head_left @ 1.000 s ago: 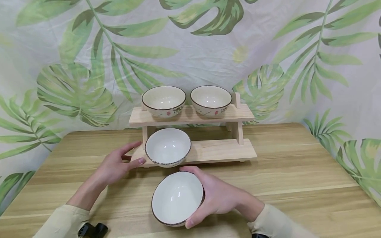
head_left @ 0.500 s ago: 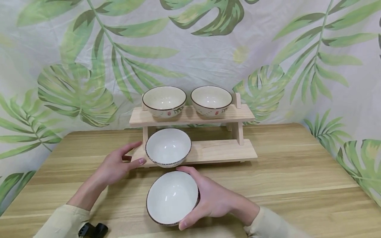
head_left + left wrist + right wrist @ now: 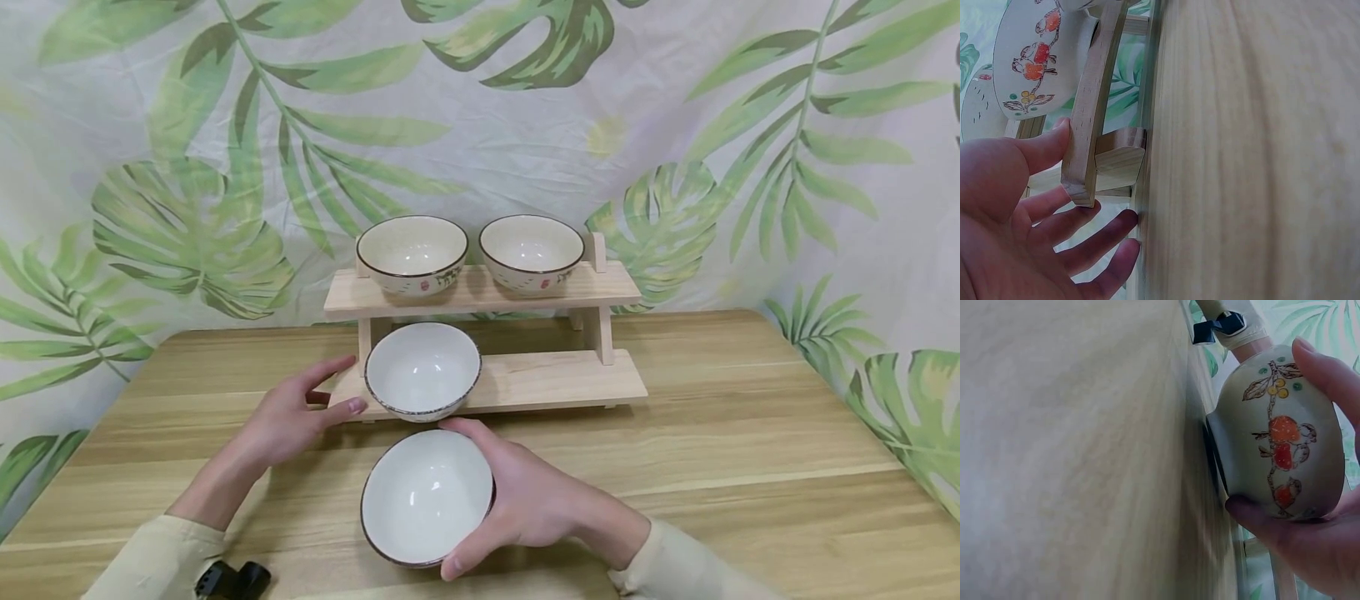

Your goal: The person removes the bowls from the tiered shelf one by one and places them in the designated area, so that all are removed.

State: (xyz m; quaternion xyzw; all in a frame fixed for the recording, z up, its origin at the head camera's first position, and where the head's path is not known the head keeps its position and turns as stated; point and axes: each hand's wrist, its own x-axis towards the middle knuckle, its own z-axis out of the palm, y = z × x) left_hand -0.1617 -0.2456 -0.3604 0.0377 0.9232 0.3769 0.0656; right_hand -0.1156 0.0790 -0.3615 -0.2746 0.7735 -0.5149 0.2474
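My right hand [image 3: 536, 504] grips a white bowl [image 3: 423, 500] with a dark rim by its right side, thumb near the front and fingers behind. Close over the table, it stands mouth up, and orange-red birds on a branch show on its outside in the right wrist view. My left hand [image 3: 288, 417] touches the left end of the two-tier wooden rack's lower board [image 3: 555, 379]. In the left wrist view its thumb [image 3: 1050, 147] lies at the board and the other fingers spread loosely past its end. Another white bowl [image 3: 423, 371] sits on that board's left part, next to this hand.
Two cream bowls with dark rims, the left bowl [image 3: 412, 250] and the right bowl [image 3: 531, 250], stand side by side on the upper board [image 3: 480, 293]. The wooden table [image 3: 750, 433] meets a leaf-print cloth [image 3: 525, 142] behind. Both sleeves are cream; a black device [image 3: 232, 579] sits at the left wrist.
My right hand has shifted the gripped bowl a little to the left, in front of the bowl on the lower board. The left hand, rack and other bowls have stayed put.
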